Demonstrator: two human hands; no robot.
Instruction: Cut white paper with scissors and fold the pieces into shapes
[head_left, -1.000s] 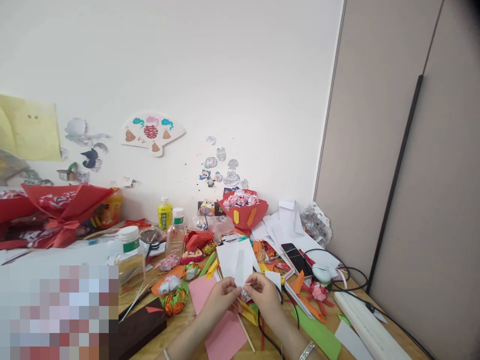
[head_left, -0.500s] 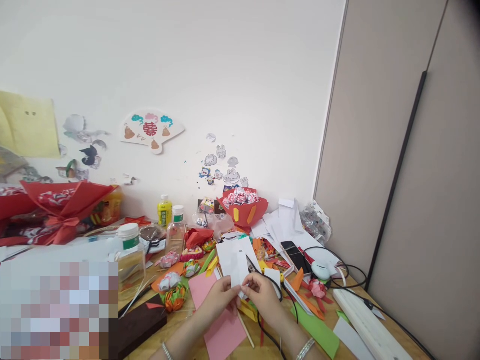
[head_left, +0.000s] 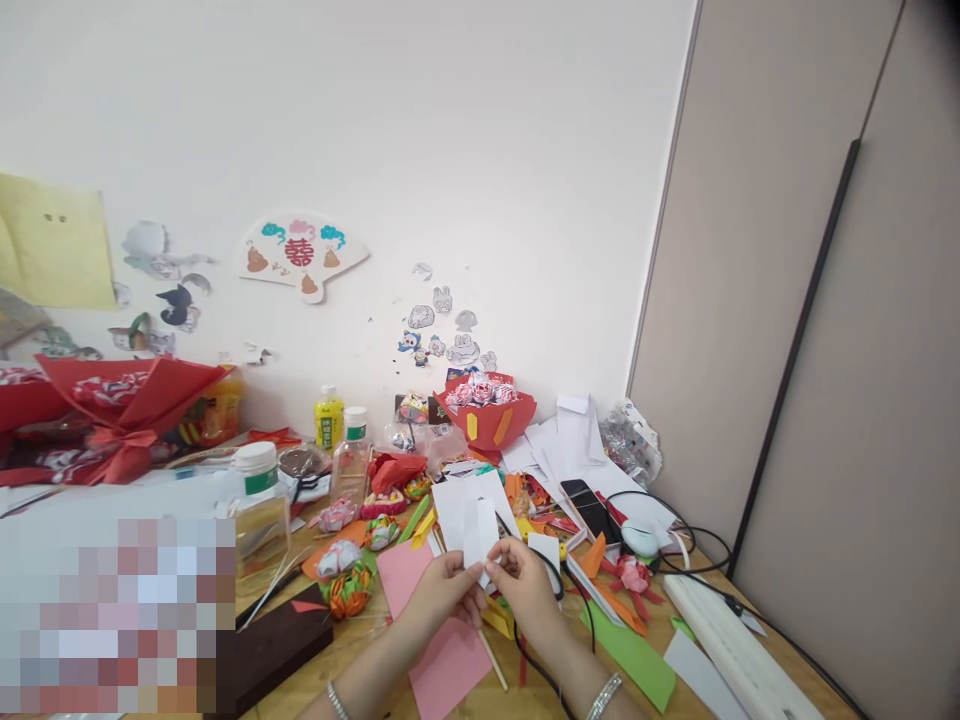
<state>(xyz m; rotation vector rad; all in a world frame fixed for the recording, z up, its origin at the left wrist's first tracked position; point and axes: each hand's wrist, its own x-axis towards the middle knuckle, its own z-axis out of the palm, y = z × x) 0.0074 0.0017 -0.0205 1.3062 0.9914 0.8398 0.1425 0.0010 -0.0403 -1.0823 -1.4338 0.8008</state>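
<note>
White paper (head_left: 480, 528) has turned in hands (head_left: 517, 585) near red wrapper (head_left: 487, 428) holding flowers (head_left: 482, 390).

A red-wrapped bouquet (head_left: 487, 408) stands by the white wall (head_left: 495, 140), below a cluster of cartoon cutouts (head_left: 463, 349), while a fan-shaped decoration (head_left: 300, 252) hangs farther left. Before us, a yellow drink bottle (head_left: 328, 420) stands well apart from a dark phone (head_left: 587, 503) near a rounded white device (head_left: 638, 539).
</note>
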